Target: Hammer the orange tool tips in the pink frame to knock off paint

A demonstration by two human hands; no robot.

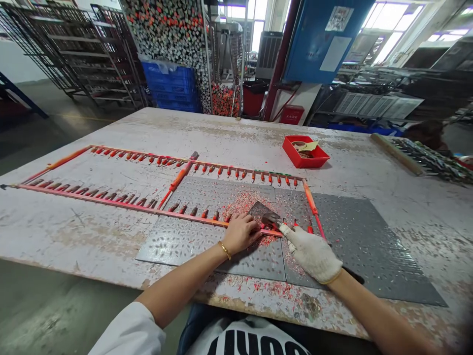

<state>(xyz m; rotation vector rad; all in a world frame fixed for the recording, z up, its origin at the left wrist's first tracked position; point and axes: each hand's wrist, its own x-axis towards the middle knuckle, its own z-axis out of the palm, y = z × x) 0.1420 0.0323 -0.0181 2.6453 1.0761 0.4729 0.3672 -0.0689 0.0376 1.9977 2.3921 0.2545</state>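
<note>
orange-coated rack (148, 208) lies across perforated grey sheet (369, 246), small red-tipped parts hung on its hooks. near bar being worked at now: l hand (240, 234), gold bangle (224, 250) on wrist, is pressed on bar, fingers (251, 228) laid flat, not gripping, just left of blade. r hand (310, 254) in white knit glove, gloved fingers (286, 230) closed round steel scraper (260, 211), blade angled against rack's near bar, wrist low, forearm reaching in from r. pink-red shavings (246, 203) heaped both sides of that bar. red tray (305, 153) w/ tape roll (298, 145) sits beyond rack on bench (74, 231).
</note>
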